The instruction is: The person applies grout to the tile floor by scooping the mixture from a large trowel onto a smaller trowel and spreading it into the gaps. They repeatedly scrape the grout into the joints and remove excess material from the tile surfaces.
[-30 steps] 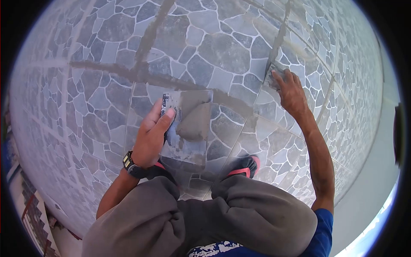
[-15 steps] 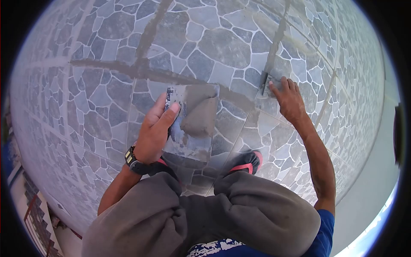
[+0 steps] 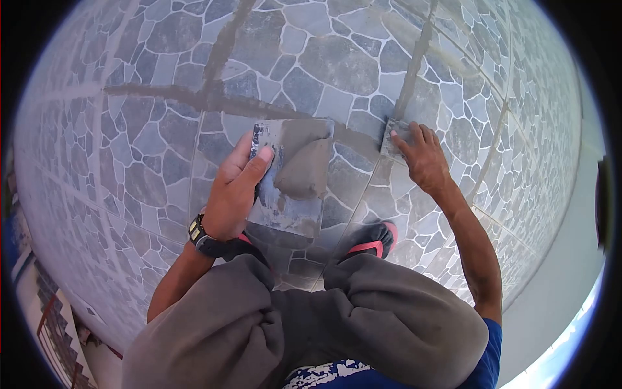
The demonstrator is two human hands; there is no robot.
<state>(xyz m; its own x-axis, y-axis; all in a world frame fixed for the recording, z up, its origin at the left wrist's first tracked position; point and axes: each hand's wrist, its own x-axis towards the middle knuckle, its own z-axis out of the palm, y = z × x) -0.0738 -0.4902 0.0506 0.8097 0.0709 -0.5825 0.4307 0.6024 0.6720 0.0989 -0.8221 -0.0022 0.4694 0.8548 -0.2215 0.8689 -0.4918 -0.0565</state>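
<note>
My left hand grips the left edge of a flat rectangular board, thumb on top. A mound of wet grey grout lies on the board's right half. Closed around a small grey scraper, my right hand presses it to the stone-pattern tiles, at a joint right of the board. A band of grey grout runs along the joint above the scraper. Another grout band crosses behind the board, which hides part of it.
My feet in red-strapped sandals stand on the tiles just below the board. A pale wall or ledge borders the tiled floor on the right. Steps with a red rail show at the lower left.
My right hand and the scraper have moved left and slightly down along the joint. My left hand and the board have shifted up a little.
</note>
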